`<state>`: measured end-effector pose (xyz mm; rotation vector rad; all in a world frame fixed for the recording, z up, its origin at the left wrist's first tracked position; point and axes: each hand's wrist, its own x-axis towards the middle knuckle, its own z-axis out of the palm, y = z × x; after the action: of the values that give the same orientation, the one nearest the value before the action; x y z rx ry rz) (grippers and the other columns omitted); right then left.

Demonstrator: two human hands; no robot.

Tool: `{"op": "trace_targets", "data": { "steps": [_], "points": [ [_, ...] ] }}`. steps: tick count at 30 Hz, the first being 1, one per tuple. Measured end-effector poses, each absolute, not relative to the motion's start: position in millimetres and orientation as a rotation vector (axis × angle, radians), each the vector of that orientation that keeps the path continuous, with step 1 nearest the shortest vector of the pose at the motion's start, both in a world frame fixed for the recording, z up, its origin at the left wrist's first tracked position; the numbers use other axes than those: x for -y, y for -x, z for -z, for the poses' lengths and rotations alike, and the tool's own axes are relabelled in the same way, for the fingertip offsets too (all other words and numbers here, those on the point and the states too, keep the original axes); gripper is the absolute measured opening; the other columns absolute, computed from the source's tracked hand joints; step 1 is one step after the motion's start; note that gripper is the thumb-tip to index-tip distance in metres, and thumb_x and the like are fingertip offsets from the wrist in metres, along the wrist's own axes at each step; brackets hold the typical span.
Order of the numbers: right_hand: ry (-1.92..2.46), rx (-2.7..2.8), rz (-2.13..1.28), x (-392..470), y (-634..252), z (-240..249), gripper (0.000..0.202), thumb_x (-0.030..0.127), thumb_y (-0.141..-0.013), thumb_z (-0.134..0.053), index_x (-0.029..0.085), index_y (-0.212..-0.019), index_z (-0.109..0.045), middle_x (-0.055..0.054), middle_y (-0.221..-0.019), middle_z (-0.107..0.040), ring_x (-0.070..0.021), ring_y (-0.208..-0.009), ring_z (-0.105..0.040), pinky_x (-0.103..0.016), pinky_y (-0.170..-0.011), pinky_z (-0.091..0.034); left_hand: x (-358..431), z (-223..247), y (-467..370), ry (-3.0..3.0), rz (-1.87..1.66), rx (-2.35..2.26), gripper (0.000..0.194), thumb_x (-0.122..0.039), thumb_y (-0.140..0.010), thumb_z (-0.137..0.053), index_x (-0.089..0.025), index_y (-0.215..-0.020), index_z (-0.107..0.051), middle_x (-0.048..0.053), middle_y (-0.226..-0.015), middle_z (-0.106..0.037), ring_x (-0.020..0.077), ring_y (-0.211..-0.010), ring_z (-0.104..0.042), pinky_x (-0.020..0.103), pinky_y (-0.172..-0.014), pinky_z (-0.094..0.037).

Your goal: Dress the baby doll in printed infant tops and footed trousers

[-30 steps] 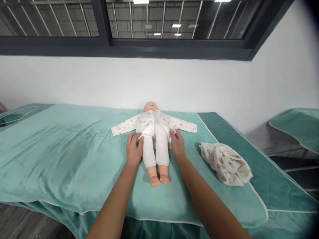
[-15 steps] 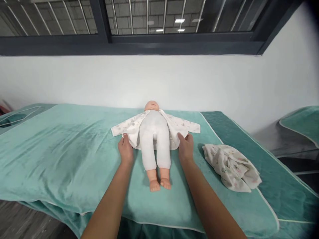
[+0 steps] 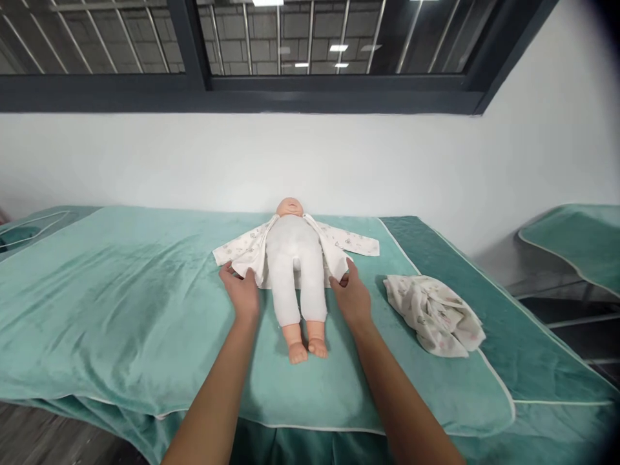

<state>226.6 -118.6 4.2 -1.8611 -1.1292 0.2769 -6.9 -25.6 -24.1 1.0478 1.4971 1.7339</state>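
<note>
A baby doll with a white cloth body lies on its back, head toward the wall and bare feet toward me. Its arms are inside the spread sleeves of a white patterned shirt, which hangs open at the front. My left hand is at the lower corner of the left front panel, thumb and fingers apart, touching the cloth. At the hem of the right panel, my right hand has its thumb and fingers around the edge of the cloth.
A crumpled patterned cloth lies right of the doll on the green bed cover. Behind the bed are a white wall and a dark-framed window. Another green-covered surface stands at the far right.
The left fingers have opened from their pinch on the shirt's corner. My right hand has changed its hold on the hem, fingers now more spread. The view has shifted slightly.
</note>
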Motion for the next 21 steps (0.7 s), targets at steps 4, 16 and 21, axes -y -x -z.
{"op": "trace_targets", "data": {
  "steps": [4,16,21],
  "points": [
    [1.881,1.109,-0.256,122,-228,-3,0.065,0.033,-0.082,-0.054,0.024,-0.146,-0.048,-0.005,-0.088,-0.066,-0.0264,-0.074,-0.058,-0.038,-0.073,-0.041,41,15,8,-1.21,-1.588,-1.561,0.071,-0.032,-0.077,-0.068,-0.024,-0.139,-0.034,0.013,-0.13,-0.051,0.0189,-0.091,-0.062,0.035,-0.085,-0.051],
    [1.994,1.061,-0.204,138,-225,-7,0.055,0.037,-0.09,-0.05,0.016,-0.141,-0.049,-0.007,-0.088,-0.07,-0.0253,-0.079,-0.064,-0.033,-0.071,-0.042,68,-3,15,-1.816,-0.99,-1.839,0.074,-0.038,-0.082,-0.063,-0.021,-0.15,-0.038,0.006,-0.09,-0.072,0.031,-0.097,-0.065,0.044,-0.095,-0.043],
    [2.029,1.132,-0.227,144,-222,-12,0.053,0.034,-0.093,-0.044,0.016,-0.143,-0.045,-0.005,-0.09,-0.072,-0.0246,-0.084,-0.066,-0.032,-0.07,-0.041,71,-2,16,-1.761,-1.02,-1.91,0.051,-0.029,-0.089,-0.05,-0.023,-0.139,-0.049,0.007,-0.1,-0.073,0.0264,-0.094,-0.068,0.036,-0.081,-0.047]
  ]
}}
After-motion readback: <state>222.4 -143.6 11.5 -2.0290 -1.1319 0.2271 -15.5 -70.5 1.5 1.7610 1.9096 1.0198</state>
